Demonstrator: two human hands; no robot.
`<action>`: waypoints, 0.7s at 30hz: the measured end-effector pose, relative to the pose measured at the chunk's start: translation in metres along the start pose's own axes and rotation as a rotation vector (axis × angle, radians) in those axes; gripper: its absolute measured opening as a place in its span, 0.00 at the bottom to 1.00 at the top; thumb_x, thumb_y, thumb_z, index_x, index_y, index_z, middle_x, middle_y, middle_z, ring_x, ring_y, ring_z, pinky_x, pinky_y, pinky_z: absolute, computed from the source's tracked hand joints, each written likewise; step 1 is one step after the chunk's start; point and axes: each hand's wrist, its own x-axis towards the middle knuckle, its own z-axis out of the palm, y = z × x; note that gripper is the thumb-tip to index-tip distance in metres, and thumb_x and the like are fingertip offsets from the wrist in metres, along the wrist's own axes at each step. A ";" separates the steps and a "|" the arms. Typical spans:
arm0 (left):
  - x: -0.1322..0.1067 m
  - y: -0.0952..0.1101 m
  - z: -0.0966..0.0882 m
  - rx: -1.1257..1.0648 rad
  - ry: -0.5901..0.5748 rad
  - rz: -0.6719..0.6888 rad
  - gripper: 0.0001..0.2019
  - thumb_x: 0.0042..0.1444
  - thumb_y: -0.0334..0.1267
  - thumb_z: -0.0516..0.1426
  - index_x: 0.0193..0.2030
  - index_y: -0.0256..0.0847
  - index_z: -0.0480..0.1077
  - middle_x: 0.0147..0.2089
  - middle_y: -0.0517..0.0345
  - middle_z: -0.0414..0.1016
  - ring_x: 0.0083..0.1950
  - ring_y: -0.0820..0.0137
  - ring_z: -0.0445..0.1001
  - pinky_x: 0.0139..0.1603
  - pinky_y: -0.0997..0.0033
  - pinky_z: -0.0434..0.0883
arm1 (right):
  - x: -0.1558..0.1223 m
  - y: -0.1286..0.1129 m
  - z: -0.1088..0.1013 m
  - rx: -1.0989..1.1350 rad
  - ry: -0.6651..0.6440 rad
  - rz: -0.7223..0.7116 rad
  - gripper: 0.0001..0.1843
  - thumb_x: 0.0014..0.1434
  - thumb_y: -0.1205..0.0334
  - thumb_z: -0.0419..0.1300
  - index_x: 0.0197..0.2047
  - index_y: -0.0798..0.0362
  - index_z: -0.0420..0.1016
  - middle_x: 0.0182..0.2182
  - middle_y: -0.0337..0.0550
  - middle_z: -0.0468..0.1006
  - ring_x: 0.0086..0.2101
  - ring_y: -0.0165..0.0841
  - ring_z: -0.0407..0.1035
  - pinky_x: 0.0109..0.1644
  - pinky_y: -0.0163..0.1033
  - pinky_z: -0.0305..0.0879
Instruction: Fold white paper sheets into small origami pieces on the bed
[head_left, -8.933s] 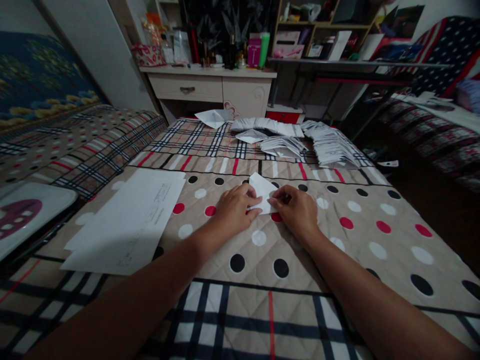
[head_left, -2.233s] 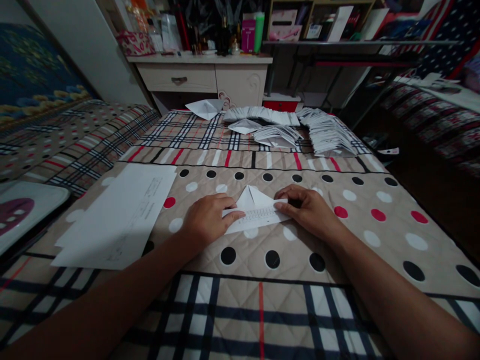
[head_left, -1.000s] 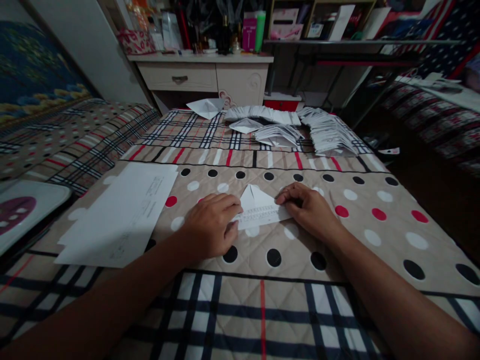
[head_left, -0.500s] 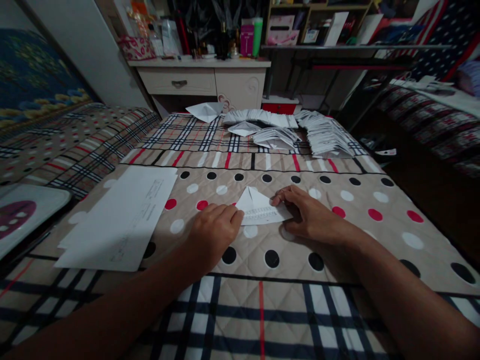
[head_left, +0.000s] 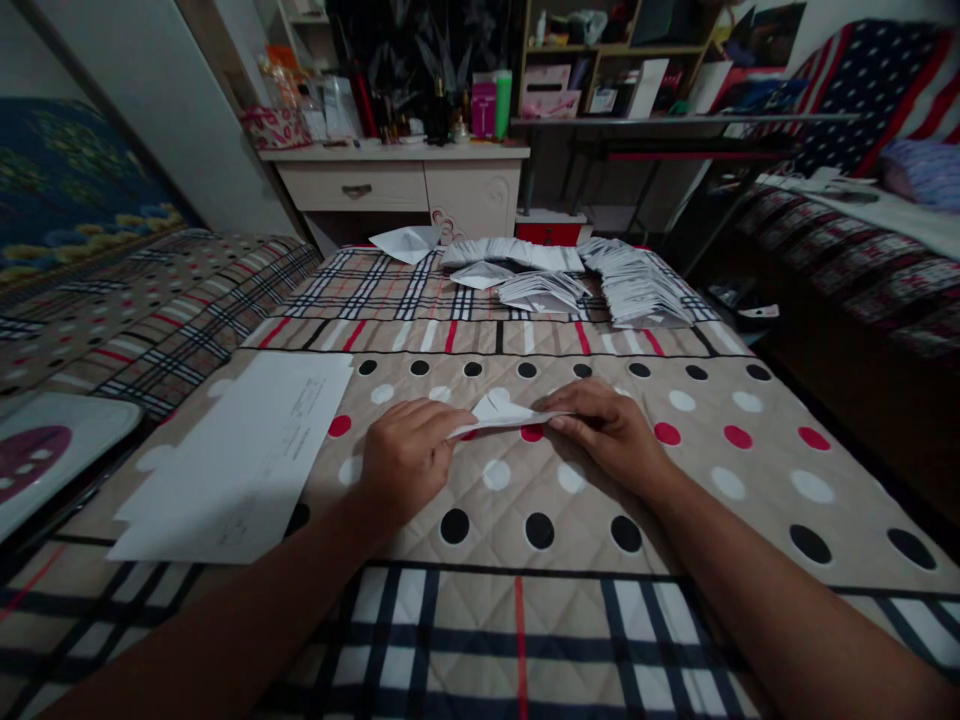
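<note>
A folded white paper [head_left: 504, 411] with a pointed top is held between both hands, its near edge tilted up off the bedspread. My left hand [head_left: 411, 452] pinches its left end between thumb and curled fingers. At the right end, my right hand [head_left: 606, 425] grips it with the thumb below and the fingers on top. To the left lies a stack of printed white sheets [head_left: 232, 460], fanned unevenly. Farther back sit several folded papers: a long row [head_left: 514, 254], a short pile [head_left: 543, 291] and a thick fanned pile [head_left: 641, 285].
The dotted, checked bedspread [head_left: 487, 640] lies under everything. At the left edge is a white board-like object with a purple oval [head_left: 97, 415]. Behind the bed stand a white dresser [head_left: 360, 185] and a shelf desk [head_left: 675, 120]. One folded sheet [head_left: 407, 243] rests at the far left corner.
Both hands have lifted the folded paper's near edge and moved it slightly away from me. The printed face seen before is now turned out of sight. The camera has tilted up a little.
</note>
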 end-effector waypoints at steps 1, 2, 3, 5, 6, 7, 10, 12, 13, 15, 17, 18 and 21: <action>0.003 0.001 -0.002 -0.066 0.064 -0.046 0.09 0.58 0.26 0.56 0.39 0.39 0.76 0.37 0.54 0.81 0.39 0.68 0.78 0.42 0.67 0.73 | 0.000 -0.002 0.000 0.014 0.052 0.002 0.07 0.61 0.59 0.62 0.35 0.49 0.81 0.36 0.44 0.80 0.41 0.38 0.73 0.50 0.47 0.66; 0.006 0.003 -0.004 -0.113 0.115 -0.108 0.06 0.58 0.28 0.57 0.38 0.39 0.76 0.35 0.55 0.81 0.37 0.69 0.78 0.41 0.68 0.73 | -0.001 -0.005 0.001 0.035 0.117 0.019 0.08 0.61 0.58 0.61 0.34 0.50 0.81 0.35 0.44 0.80 0.40 0.38 0.73 0.48 0.46 0.67; 0.009 0.005 -0.007 -0.141 0.147 -0.186 0.04 0.58 0.31 0.58 0.36 0.39 0.76 0.34 0.56 0.80 0.35 0.70 0.77 0.39 0.70 0.73 | -0.001 -0.008 0.003 0.066 0.189 0.053 0.09 0.61 0.57 0.61 0.33 0.50 0.80 0.33 0.43 0.79 0.37 0.37 0.73 0.45 0.44 0.68; 0.014 0.009 -0.012 -0.185 0.168 -0.381 0.06 0.57 0.37 0.60 0.30 0.39 0.74 0.29 0.58 0.79 0.31 0.71 0.75 0.35 0.71 0.73 | -0.001 -0.015 0.006 0.157 0.310 0.155 0.10 0.58 0.54 0.63 0.31 0.50 0.78 0.29 0.41 0.78 0.32 0.35 0.72 0.37 0.41 0.68; 0.017 0.009 -0.013 -0.232 0.160 -0.483 0.08 0.56 0.40 0.61 0.29 0.39 0.74 0.28 0.58 0.78 0.29 0.71 0.74 0.33 0.71 0.73 | 0.000 -0.017 0.008 0.214 0.340 0.214 0.10 0.57 0.53 0.64 0.31 0.50 0.77 0.27 0.40 0.77 0.29 0.34 0.71 0.34 0.39 0.68; 0.018 0.009 -0.014 -0.305 0.144 -0.575 0.09 0.55 0.41 0.61 0.29 0.39 0.74 0.27 0.59 0.78 0.28 0.71 0.74 0.31 0.72 0.72 | 0.001 -0.020 0.010 0.274 0.353 0.267 0.11 0.55 0.52 0.65 0.30 0.50 0.76 0.26 0.40 0.77 0.27 0.33 0.70 0.32 0.38 0.68; 0.020 0.002 -0.011 -0.574 0.054 -0.762 0.10 0.53 0.44 0.62 0.34 0.38 0.75 0.30 0.57 0.79 0.29 0.70 0.75 0.31 0.72 0.72 | 0.005 -0.021 0.013 0.408 0.313 0.394 0.13 0.51 0.51 0.67 0.31 0.50 0.74 0.26 0.40 0.78 0.26 0.33 0.71 0.29 0.36 0.67; 0.018 -0.006 -0.006 -0.624 -0.052 -0.820 0.11 0.51 0.45 0.63 0.34 0.38 0.76 0.31 0.57 0.79 0.30 0.70 0.75 0.31 0.72 0.71 | 0.007 -0.017 0.013 0.419 0.242 0.461 0.14 0.48 0.51 0.68 0.32 0.51 0.74 0.27 0.41 0.78 0.26 0.34 0.72 0.27 0.36 0.67; 0.016 -0.010 -0.004 -0.582 -0.118 -0.828 0.11 0.50 0.45 0.63 0.32 0.38 0.76 0.30 0.57 0.79 0.30 0.70 0.75 0.31 0.72 0.70 | 0.008 -0.015 0.013 0.397 0.198 0.485 0.14 0.48 0.51 0.68 0.32 0.51 0.74 0.27 0.42 0.79 0.27 0.34 0.72 0.27 0.36 0.67; 0.014 -0.016 -0.001 -0.403 -0.247 -0.798 0.11 0.49 0.45 0.63 0.28 0.38 0.75 0.27 0.59 0.77 0.28 0.71 0.72 0.29 0.72 0.67 | 0.008 -0.010 0.011 0.294 0.111 0.499 0.12 0.49 0.53 0.67 0.32 0.51 0.74 0.28 0.42 0.80 0.28 0.35 0.73 0.28 0.37 0.68; 0.012 -0.020 0.001 -0.223 -0.329 -0.735 0.12 0.49 0.45 0.63 0.24 0.38 0.73 0.25 0.60 0.74 0.27 0.71 0.70 0.29 0.71 0.64 | 0.008 -0.007 0.010 0.146 0.049 0.472 0.09 0.52 0.55 0.65 0.32 0.52 0.74 0.28 0.41 0.79 0.28 0.34 0.72 0.29 0.37 0.67; 0.012 -0.021 0.001 -0.173 -0.349 -0.702 0.12 0.49 0.45 0.63 0.24 0.38 0.73 0.26 0.60 0.74 0.28 0.71 0.70 0.30 0.71 0.64 | 0.008 -0.007 0.009 0.068 0.028 0.456 0.09 0.53 0.55 0.64 0.31 0.52 0.74 0.27 0.40 0.78 0.27 0.33 0.71 0.29 0.37 0.65; 0.013 -0.024 0.003 -0.180 -0.350 -0.647 0.09 0.48 0.43 0.64 0.33 0.40 0.77 0.33 0.58 0.78 0.33 0.69 0.73 0.36 0.69 0.67 | 0.008 -0.008 0.008 -0.117 -0.006 0.425 0.12 0.53 0.54 0.64 0.27 0.51 0.71 0.21 0.36 0.72 0.23 0.31 0.65 0.25 0.35 0.58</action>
